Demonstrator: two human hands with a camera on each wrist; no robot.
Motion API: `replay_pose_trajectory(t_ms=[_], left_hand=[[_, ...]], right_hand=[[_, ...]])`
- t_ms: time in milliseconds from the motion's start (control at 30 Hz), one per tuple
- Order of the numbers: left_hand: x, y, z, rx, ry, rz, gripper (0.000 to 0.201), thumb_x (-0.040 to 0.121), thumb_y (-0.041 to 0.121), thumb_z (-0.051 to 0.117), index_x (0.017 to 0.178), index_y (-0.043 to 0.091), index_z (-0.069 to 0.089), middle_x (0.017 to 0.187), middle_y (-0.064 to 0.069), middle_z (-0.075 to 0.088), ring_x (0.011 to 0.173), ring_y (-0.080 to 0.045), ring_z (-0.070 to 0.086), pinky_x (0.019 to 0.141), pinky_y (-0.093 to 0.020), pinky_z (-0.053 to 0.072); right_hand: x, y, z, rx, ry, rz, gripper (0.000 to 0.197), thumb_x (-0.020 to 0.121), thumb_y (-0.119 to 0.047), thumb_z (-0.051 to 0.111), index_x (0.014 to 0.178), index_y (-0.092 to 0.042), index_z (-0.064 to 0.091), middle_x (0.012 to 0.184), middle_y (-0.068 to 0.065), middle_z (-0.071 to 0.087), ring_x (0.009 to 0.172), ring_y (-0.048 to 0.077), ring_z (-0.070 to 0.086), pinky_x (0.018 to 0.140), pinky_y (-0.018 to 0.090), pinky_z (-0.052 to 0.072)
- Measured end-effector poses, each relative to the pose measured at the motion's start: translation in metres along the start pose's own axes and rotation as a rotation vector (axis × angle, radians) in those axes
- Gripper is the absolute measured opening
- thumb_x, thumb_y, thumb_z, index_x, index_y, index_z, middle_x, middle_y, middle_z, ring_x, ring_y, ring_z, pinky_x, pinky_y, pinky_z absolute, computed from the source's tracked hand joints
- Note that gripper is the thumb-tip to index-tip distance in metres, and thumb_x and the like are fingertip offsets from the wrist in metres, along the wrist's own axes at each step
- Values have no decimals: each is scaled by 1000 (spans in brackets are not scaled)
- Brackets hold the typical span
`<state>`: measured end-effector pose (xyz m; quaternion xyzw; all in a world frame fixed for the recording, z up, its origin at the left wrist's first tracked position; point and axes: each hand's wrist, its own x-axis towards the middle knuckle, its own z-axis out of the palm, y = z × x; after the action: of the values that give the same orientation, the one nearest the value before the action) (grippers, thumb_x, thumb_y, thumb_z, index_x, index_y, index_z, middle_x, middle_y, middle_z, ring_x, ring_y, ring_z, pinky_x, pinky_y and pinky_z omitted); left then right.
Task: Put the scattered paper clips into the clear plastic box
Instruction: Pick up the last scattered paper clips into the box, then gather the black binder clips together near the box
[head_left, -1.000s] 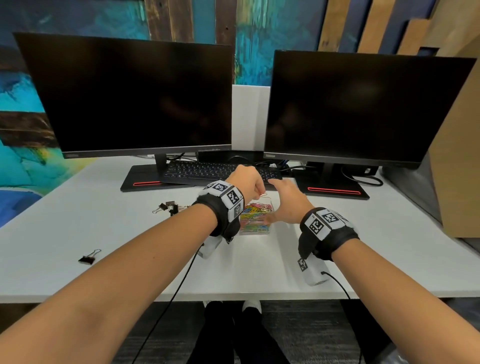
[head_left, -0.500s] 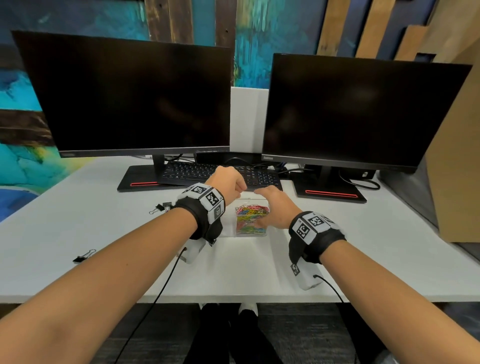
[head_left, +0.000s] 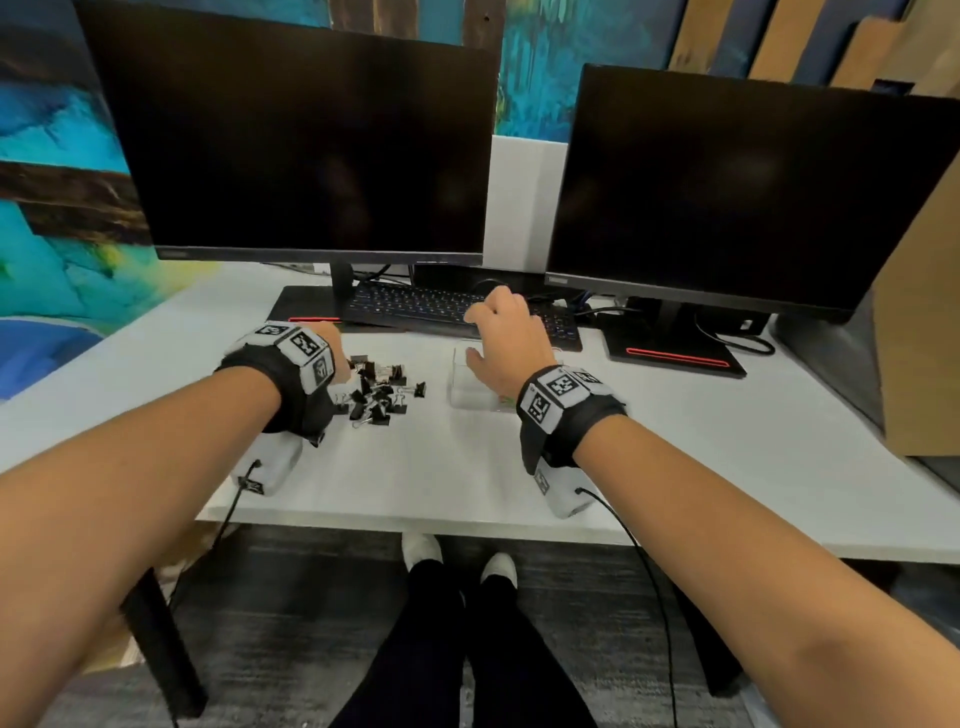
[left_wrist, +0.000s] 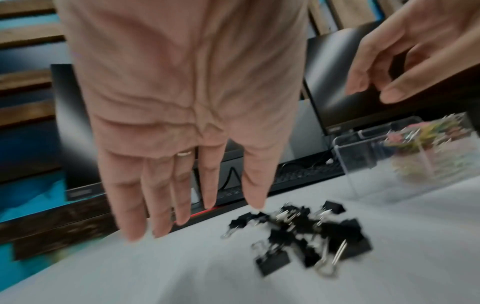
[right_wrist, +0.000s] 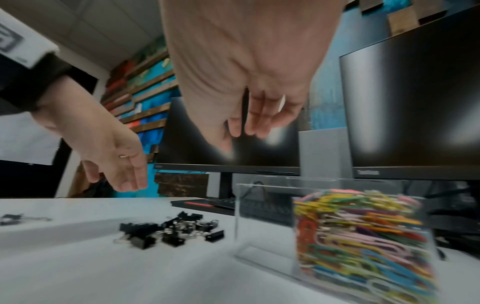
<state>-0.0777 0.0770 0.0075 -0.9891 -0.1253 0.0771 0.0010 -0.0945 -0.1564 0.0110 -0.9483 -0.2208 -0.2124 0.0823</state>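
The clear plastic box stands on the white desk in front of the keyboard. Its right compartment is packed with coloured paper clips, and its left compartment looks empty. A pile of black binder clips lies just left of the box. My left hand hovers over the desk at the pile's left edge, fingers straight and empty. My right hand hangs above the box with loosely curled fingers, holding nothing and not touching it.
Two dark monitors on red-striped stands and a black keyboard fill the back of the desk. A lone binder clip lies far to the left. A brown panel borders the desk on the right.
My left hand has swung left from above the box to the binder clip pile and spread its fingers. My right hand has let go of the box's side and risen above it.
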Motion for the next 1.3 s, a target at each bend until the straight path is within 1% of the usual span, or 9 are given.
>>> replay_pose_trajectory(t_ms=[67, 200, 300, 600, 833, 933, 1067, 1200, 1300], left_hand=[[4, -21, 7, 153, -87, 0, 48, 45, 74, 74, 69, 35, 58, 71, 6, 53, 73, -20, 60, 69, -25, 52], [-67, -37, 3, 285, -47, 85, 38, 73, 40, 64, 110, 36, 66, 103, 6, 62, 100, -19, 61, 95, -26, 48], [-97, -35, 4, 309, -27, 144, 49, 63, 35, 53, 110, 29, 67, 116, 2, 65, 108, -22, 61, 95, -31, 49], [-105, -32, 12, 412, -58, 128, 36, 71, 31, 60, 106, 28, 68, 112, 2, 65, 101, -21, 62, 88, -27, 53], [-91, -19, 18, 406, -81, 108, 39, 75, 32, 60, 111, 18, 60, 111, -6, 63, 101, -27, 61, 84, -29, 51], [-37, -13, 33, 259, -120, 72, 50, 59, 38, 66, 103, 14, 58, 94, -7, 66, 85, -28, 65, 79, -31, 54], [100, -28, 88, 111, -186, 114, 67, 35, 57, 63, 91, 21, 59, 84, -3, 66, 78, -26, 66, 77, -37, 57], [82, -6, 76, 99, -245, 115, 47, 52, 51, 62, 83, 16, 60, 75, -3, 65, 73, -25, 67, 75, -34, 58], [98, 3, 82, 54, -158, 150, 45, 47, 47, 63, 85, 25, 54, 77, 1, 62, 73, -25, 64, 75, -36, 57]], right_hand=[[2, -17, 3, 127, -117, -46, 34, 89, -19, 57, 122, -11, 54, 119, 11, 45, 106, 30, 51, 86, 41, 48], [-2, -46, 21, 174, -420, -81, 52, 88, -31, 62, 132, -9, 46, 129, 16, 42, 116, 33, 49, 96, 39, 43], [-3, -60, 37, 149, -525, -65, 68, 83, -43, 66, 135, -7, 41, 129, 17, 38, 114, 33, 50, 95, 38, 44], [1, -74, 58, 38, -703, 66, 105, 70, -70, 63, 145, -9, 20, 142, 21, 31, 128, 39, 39, 101, 50, 40], [12, -81, 59, 50, -664, 11, 58, 90, -44, 57, 125, 2, 50, 123, 15, 59, 110, 31, 59, 85, 33, 47], [14, -74, 58, 34, -650, 25, 37, 92, -33, 56, 111, -1, 55, 110, 14, 62, 100, 28, 61, 73, 28, 44], [17, -59, 62, 10, -655, 59, 38, 91, -32, 57, 113, 0, 59, 113, 13, 64, 103, 29, 62, 76, 29, 47], [22, -53, 67, -3, -641, 53, 31, 91, -32, 57, 97, -1, 58, 104, 14, 65, 89, 28, 60, 70, 28, 44], [28, -53, 72, 24, -617, 43, 41, 88, -31, 63, 113, 1, 54, 112, 14, 61, 101, 29, 61, 74, 29, 45]])
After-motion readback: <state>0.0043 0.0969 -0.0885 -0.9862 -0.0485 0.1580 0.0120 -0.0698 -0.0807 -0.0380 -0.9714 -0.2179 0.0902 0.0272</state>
